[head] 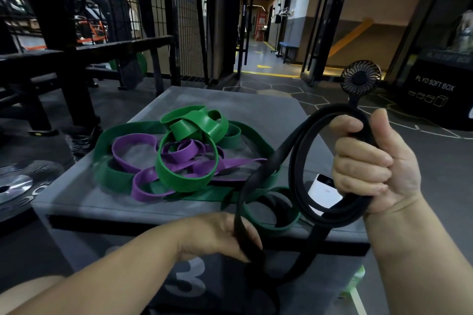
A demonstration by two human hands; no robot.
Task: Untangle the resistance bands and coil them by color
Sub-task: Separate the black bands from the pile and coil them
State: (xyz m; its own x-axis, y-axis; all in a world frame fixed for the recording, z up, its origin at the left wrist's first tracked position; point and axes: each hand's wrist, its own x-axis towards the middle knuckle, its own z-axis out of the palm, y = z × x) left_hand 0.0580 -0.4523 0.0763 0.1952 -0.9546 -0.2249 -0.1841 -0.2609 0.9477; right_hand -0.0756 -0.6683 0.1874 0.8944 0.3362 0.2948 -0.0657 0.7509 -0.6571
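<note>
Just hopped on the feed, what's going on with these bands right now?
A person is coiling the black band. The right hand grips the gathered loops, and the left hand holds the loose stretch lower down, in front of the grey box. The purple band, bright green band and dark green band lie tangled together on top of the box, not yet sorted.

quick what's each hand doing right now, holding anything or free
Left hand: closed, gripping the loose length of the black band.
Right hand: closed, gripping the coiled loops of the same black band.
</note>
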